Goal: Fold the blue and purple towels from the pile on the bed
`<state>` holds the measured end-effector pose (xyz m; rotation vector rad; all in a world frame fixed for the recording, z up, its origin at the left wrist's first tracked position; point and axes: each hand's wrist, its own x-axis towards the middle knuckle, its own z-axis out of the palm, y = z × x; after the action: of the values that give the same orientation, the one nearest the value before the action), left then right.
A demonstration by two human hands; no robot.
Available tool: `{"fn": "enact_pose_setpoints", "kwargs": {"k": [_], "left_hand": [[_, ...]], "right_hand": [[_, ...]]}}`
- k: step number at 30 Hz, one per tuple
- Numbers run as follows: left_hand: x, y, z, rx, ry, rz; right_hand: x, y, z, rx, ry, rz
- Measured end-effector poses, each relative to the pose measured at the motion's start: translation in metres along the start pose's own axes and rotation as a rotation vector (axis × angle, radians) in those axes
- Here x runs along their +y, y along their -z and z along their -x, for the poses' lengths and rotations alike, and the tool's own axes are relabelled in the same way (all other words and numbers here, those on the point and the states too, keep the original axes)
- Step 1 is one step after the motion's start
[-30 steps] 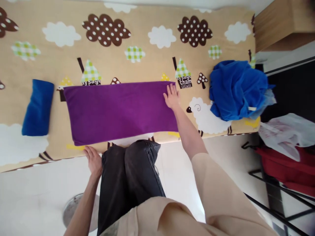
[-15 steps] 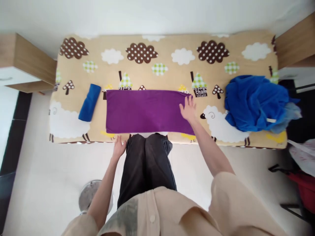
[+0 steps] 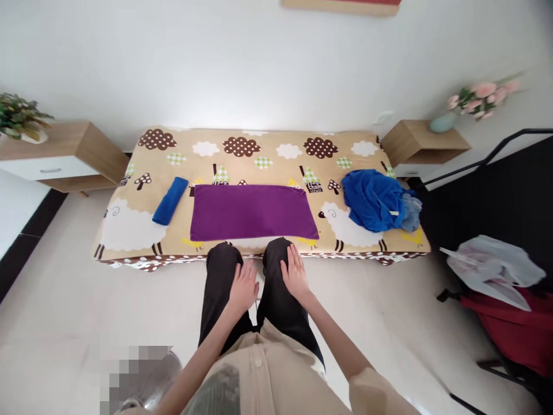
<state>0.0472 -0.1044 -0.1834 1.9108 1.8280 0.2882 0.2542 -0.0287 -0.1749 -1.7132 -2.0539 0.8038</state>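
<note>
The purple cloth (image 3: 254, 213) is lying flat along the near edge of the bed (image 3: 276, 173), about midway between its two ends, and its far right corner is folding over a little. The right hand (image 3: 296, 274) is resting on the right leg, fingers stretched out and a bit wide. The left hand (image 3: 245, 285) is hanging at the inner side of the left leg, fingers loosely spread and blurry, so I cannot tell if it is touching. Two knees in dark pants (image 3: 220, 265) are poking up at the near edge, getting in the way between the hands and the purple cloth. A blue roll (image 3: 171, 200) is lying slanted toward the bed's left end, near the purple cloth. A big blue heap (image 3: 371, 199) is sitting close to the right end, with a paler blue cloth (image 3: 412, 212) sticking out beside it. Past the near right corner, a white plastic bag (image 3: 492, 268) is lying on something red (image 3: 514, 331). Small wooden cabinets are standing by both ends, the left one (image 3: 90, 153) holding a green plant (image 3: 21, 115), the right one (image 3: 423, 138) holding pink flowers (image 3: 484, 99).
</note>
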Motion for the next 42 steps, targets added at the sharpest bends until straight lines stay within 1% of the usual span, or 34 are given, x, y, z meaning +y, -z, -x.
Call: {"fn": "enact_pose_setpoints", "kwargs": {"k": [2,4,7,8,10,12,15,17,19,22,24,26,28,30,32,34,36,37,38,40,42], "left_hand": [[0.004,-0.016,0.001,-0.144,-0.037,0.069],[0.002,-0.030,-0.004,-0.208,-0.059,0.077],[-0.013,-0.042,-0.023,-0.214,-0.152,0.000],[-0.021,-0.043,-0.033,-0.196,-0.174,-0.027],[-0.037,-0.044,-0.058,-0.121,-0.181,-0.065],[-0.054,-0.044,-0.087,-0.017,-0.154,-0.085],[-0.081,-0.047,-0.136,0.120,-0.098,-0.089],[-0.101,-0.053,-0.166,0.168,-0.060,-0.081],[-0.122,-0.061,-0.188,0.181,-0.025,-0.071],[-0.147,-0.078,-0.203,0.175,-0.008,-0.033],[-0.156,-0.088,-0.204,0.171,0.003,0.005],[-0.161,-0.094,-0.203,0.163,0.024,0.039],[-0.161,-0.095,-0.204,0.155,0.036,0.059],[-0.158,-0.092,-0.205,0.161,0.039,0.075],[-0.148,-0.087,-0.205,0.186,0.064,0.119],[-0.130,-0.084,-0.200,0.244,0.132,0.234],[-0.104,-0.085,-0.192,0.325,0.260,0.439],[-0.090,-0.087,-0.187,0.360,0.354,0.573],[-0.076,-0.090,-0.182,0.364,0.452,0.733],[-0.053,-0.098,-0.174,0.316,0.661,1.106],[-0.040,-0.105,-0.170,0.273,0.849,1.467]], "right_hand": [[0.007,0.014,-0.021,-0.027,0.020,0.044],[0.015,0.026,-0.052,-0.107,-0.047,0.074],[0.029,0.037,-0.112,-0.266,-0.179,0.144],[0.034,0.039,-0.134,-0.301,-0.204,0.180],[0.045,0.038,-0.179,-0.327,-0.230,0.254],[0.058,0.032,-0.222,-0.320,-0.234,0.312],[0.082,0.014,-0.277,-0.310,-0.232,0.360],[0.098,-0.001,-0.307,-0.303,-0.258,0.377],[0.114,-0.014,-0.331,-0.279,-0.287,0.394],[0.133,-0.026,-0.363,-0.198,-0.282,0.421],[0.141,-0.029,-0.384,-0.136,-0.265,0.436],[0.147,-0.028,-0.405,-0.080,-0.261,0.452],[0.152,-0.026,-0.424,-0.043,-0.278,0.462],[0.156,-0.022,-0.436,-0.034,-0.296,0.452],[0.158,-0.018,-0.441,-0.024,-0.300,0.415],[0.155,-0.016,-0.442,0.024,-0.277,0.395],[0.144,-0.016,-0.443,0.067,-0.200,0.419],[0.135,-0.017,-0.445,0.068,-0.137,0.435],[0.123,-0.020,-0.448,0.048,-0.064,0.441],[0.096,-0.029,-0.457,-0.045,0.078,0.406],[0.068,-0.044,-0.471,-0.169,0.194,0.337]]}}
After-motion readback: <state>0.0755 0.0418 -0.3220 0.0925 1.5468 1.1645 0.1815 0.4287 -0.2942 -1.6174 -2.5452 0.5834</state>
